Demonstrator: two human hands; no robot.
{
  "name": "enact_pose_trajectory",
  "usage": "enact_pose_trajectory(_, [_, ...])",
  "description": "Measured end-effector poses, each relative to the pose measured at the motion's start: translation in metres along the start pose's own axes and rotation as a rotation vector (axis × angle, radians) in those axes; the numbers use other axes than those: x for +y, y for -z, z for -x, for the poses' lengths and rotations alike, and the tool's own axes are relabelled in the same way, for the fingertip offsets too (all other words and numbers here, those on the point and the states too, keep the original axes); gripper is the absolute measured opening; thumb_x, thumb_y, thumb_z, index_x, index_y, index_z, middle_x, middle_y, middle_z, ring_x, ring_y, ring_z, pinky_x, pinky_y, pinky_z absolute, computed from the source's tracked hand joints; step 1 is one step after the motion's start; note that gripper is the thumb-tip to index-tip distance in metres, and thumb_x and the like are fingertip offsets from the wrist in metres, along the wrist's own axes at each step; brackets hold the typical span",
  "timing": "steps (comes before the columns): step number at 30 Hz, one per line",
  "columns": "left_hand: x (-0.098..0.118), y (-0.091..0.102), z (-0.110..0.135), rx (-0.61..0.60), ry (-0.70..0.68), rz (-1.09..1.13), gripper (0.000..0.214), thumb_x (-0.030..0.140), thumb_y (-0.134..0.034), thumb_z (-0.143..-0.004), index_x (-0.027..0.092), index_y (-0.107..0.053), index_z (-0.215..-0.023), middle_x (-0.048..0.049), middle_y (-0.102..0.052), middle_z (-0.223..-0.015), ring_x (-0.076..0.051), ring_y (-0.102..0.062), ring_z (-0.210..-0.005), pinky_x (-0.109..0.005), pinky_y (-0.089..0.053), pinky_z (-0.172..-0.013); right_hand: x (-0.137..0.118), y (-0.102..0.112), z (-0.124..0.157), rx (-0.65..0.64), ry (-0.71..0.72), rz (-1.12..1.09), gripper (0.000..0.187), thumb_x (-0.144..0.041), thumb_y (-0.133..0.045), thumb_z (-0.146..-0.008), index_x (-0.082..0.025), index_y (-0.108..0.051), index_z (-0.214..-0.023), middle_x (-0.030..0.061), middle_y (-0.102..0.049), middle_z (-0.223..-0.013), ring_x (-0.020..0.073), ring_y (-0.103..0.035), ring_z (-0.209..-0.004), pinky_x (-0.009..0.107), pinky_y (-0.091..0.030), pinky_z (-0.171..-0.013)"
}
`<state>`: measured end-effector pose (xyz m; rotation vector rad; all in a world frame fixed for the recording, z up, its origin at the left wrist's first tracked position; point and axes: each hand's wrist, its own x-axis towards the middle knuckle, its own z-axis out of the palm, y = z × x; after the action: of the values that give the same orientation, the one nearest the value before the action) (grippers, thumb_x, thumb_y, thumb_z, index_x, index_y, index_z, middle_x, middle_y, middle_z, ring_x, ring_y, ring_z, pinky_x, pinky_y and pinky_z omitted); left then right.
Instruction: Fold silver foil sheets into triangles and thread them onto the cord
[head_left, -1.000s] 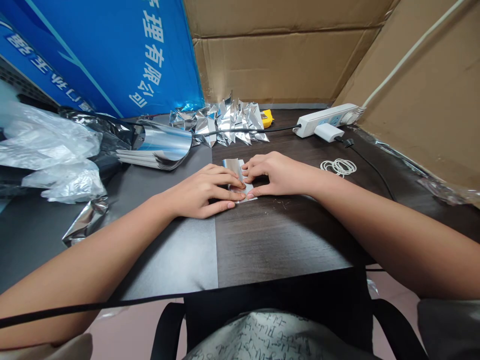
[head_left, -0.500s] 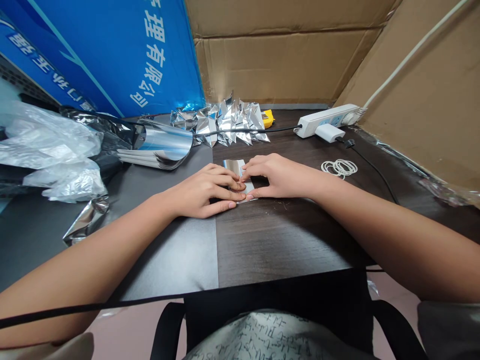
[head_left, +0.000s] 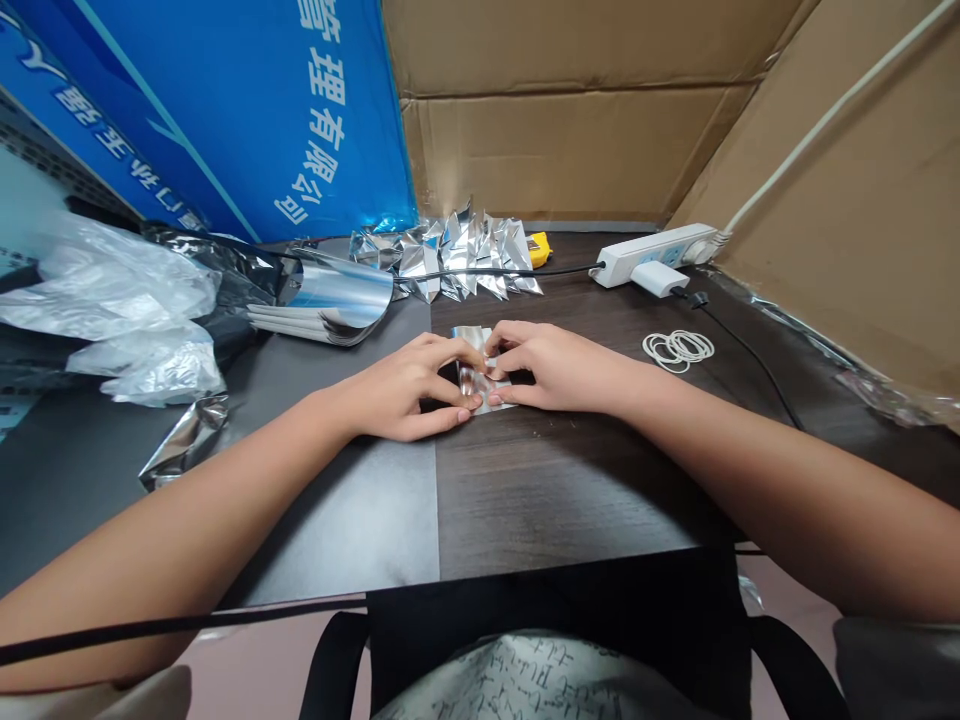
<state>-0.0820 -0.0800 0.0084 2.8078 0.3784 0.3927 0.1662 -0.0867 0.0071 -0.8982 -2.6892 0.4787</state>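
The left hand (head_left: pixel 416 385), near the frame's centre, now arches its fingers, which lay flatter before, baring more of the silvery piece (head_left: pixel 470 382); the scene sits slightly lower.

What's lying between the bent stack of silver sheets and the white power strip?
In the head view, folded silver foil pieces and, nearer the power strip, a small yellow object; a black cable runs across the stretch.

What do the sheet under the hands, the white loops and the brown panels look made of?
Sheet: shiny silver, probably foil or metallised film, judging by the bright metallic reflections.
White loops: thin, smooth-looking, perhaps rubber or plastic; too small to settle.
Brown panels: likely cardboard, from the paper-brown colour and straight crease; the slight sheen might be a film or coating.
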Motion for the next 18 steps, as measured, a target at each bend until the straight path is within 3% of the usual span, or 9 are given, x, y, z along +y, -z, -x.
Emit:
enact_pose_trajectory(3, [0.0009, 0.0026, 0.0001, -0.021, -0.006, 0.005, 0.026, 0.031, -0.054, -0.100, 0.025, -0.079, -0.097, -0.0097, -0.065, -0.121, -0.023, -0.060, -0.120, -0.039, -0.039, -0.103, -0.0037, -0.0005, -0.0004, 0.017, 0.022, 0.011, 0.016, -0.028, -0.068, -0.093, -0.016, -0.078, -0.095, 0.0124, -0.065, -0.120, 0.0247, -0.065, -0.103, 0.038, -0.050, -0.093])
enact_pose_trajectory(7, [-0.0011, 0.0033, 0.0001, -0.025, -0.037, 0.011, 0.027, 0.031, -0.055, -0.099, 0.024, -0.080, -0.093, -0.0094, -0.066, -0.112, -0.023, -0.060, -0.112, -0.039, -0.040, -0.099, -0.0078, -0.0025, -0.0027, -0.007, -0.009, 0.082, 0.018, -0.028, -0.068, -0.094, -0.014, -0.077, -0.102, 0.0118, -0.071, -0.105, 0.0266, -0.066, -0.097, 0.039, -0.051, -0.087])
enact_pose_trajectory(11, [-0.0013, 0.0027, 0.0002, -0.014, -0.028, -0.019, 0.027, 0.032, -0.055, -0.098, 0.024, -0.080, -0.093, -0.0100, -0.066, -0.105, -0.024, -0.057, -0.102, -0.040, -0.042, -0.093, -0.0086, -0.0040, -0.0031, -0.018, 0.005, 0.104, 0.018, -0.025, -0.066, -0.095, -0.016, -0.077, -0.107, 0.0120, -0.071, -0.104, 0.0259, -0.065, -0.099, 0.039, -0.050, -0.088])
enact_pose_trajectory(18, [-0.0009, 0.0051, 0.0001, -0.008, -0.013, 0.058, 0.033, 0.032, -0.057, -0.097, 0.022, -0.079, -0.075, -0.0081, -0.065, -0.092, -0.020, -0.054, -0.091, -0.038, -0.042, -0.089, -0.0082, -0.0051, -0.0033, -0.048, -0.002, 0.141, 0.021, -0.028, -0.064, -0.097, -0.015, -0.080, -0.104, 0.0133, -0.070, -0.110, 0.0262, -0.064, -0.100, 0.037, -0.049, -0.087])
